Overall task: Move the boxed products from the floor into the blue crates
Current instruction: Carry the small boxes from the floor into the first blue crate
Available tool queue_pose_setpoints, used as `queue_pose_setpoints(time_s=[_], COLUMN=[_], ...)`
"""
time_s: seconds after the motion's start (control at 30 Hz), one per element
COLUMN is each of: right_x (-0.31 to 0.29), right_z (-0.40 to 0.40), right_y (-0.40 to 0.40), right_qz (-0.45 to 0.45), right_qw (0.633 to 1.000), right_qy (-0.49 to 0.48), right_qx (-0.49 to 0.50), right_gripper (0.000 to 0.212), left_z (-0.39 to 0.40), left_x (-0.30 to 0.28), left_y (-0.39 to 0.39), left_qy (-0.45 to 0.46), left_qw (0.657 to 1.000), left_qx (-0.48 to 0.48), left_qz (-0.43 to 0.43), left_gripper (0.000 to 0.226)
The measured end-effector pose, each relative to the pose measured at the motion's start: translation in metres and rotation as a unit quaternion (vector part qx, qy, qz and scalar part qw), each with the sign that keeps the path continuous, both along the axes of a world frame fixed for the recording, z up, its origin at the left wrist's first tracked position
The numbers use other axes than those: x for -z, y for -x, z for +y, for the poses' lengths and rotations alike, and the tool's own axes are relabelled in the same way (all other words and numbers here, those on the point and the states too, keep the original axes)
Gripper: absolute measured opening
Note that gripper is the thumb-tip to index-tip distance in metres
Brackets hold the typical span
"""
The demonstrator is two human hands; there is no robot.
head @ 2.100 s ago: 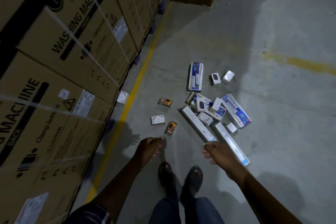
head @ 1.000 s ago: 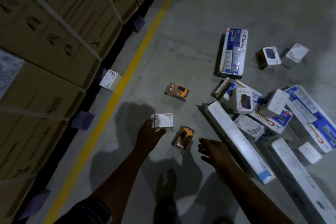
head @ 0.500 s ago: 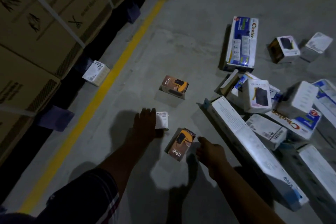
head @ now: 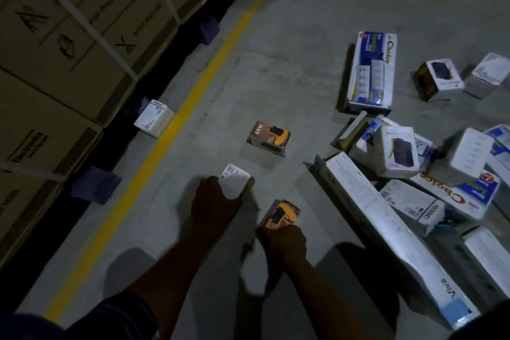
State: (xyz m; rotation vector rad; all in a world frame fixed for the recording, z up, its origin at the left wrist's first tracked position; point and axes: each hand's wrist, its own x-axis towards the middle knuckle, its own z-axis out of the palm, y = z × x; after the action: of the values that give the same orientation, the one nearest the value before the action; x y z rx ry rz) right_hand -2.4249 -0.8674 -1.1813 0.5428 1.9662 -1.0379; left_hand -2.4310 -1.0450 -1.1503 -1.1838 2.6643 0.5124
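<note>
Right now both hands are low over the concrete floor [head: 289, 36], each on a small box. Right hand [head: 285, 240] has its fingers curled round the near end of an orange box [head: 283, 214], which lies on the floor or just off it, can't tell. Left hand [head: 214, 201] grips a small white box [head: 236, 181], barcode label up, tilted, fingers wrapped on its near side.

Just right of the right hand a long white box [head: 386, 229] runs diagonally from near right to mid floor, blue end cap nearest; it walls off the pile behind it. A second long white box [head: 488, 262] lies beyond it at the right edge, partly cut off.

Farther out, alone on open floor between the hands and the pile, a brown and orange box marked 65W [head: 269, 136]. That makes two orange-type boxes.

The pile on the right: white barcode box [head: 411, 204], white box with a dark device picture [head: 396, 150] standing up, plain white box [head: 466, 154] leaning on a blue and white Choice box [head: 463, 199]. Boxes overlap, an exact count is unclear.

Beyond the pile, a large Choice box [head: 371, 72] lies flat, apart. Far right, a dark-sided box [head: 438, 78] and a white box [head: 488, 74], near each other.

On the left, a yellow floor line [head: 171, 130], and past it one white box [head: 154, 119] against the dark pallet base. Stacked strapped cartons [head: 69, 50] fill the left side
</note>
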Motion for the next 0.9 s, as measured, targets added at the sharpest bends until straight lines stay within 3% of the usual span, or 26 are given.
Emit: queue_pose_setpoints(time_s=[0.07,0.2,0.3,0.4,0.5,0.63,0.67,0.77,0.9], right_x=[-0.009,-0.06,-0.127,-0.212,-0.307,-0.444,-0.48,-0.581,-0.706], right_z=[0.003,0.02,0.041,0.066,0.093,0.13,0.138,0.163,0.202], right_y=[0.002,0.002,-0.002,0.001,0.004,0.0,-0.003,-0.016,-0.043], right_qz=[0.016,0.017,0.032,0.051,0.058,0.043,0.036,0.045,0.068], right_qw=[0.999,0.988,0.981,0.968,0.952,0.937,0.934,0.93,0.913], right_qy=[0.0,0.074,0.112,0.148,0.185,0.229,0.239,0.26,0.267], right_qx=[0.038,0.136,0.158,0.195,0.235,0.261,0.262,0.255,0.3], right_gripper=[0.053,0.025,0.025,0.016,0.012,0.036,0.038,0.027,0.024], left_z=[0.007,0.028,0.043,0.055,0.073,0.109,0.119,0.152,0.188], left_x=[-0.012,-0.051,-0.105,-0.178,-0.268,-0.411,-0.448,-0.564,-0.699], left_y=[-0.002,-0.013,-0.018,-0.02,-0.024,-0.026,-0.028,-0.029,-0.045], left_qy=[-0.065,-0.175,-0.256,-0.324,-0.38,-0.445,-0.463,-0.496,-0.536], left_qw=[0.997,0.976,0.955,0.929,0.9,0.864,0.855,0.844,0.83], left_qx=[-0.044,-0.105,-0.132,-0.155,-0.174,-0.181,-0.174,-0.107,-0.035], left_qz=[0.028,0.075,0.074,0.088,0.124,0.149,0.154,0.176,0.149], left_gripper=[0.077,0.09,0.076,0.08,0.085,0.099,0.095,0.049,0.035])
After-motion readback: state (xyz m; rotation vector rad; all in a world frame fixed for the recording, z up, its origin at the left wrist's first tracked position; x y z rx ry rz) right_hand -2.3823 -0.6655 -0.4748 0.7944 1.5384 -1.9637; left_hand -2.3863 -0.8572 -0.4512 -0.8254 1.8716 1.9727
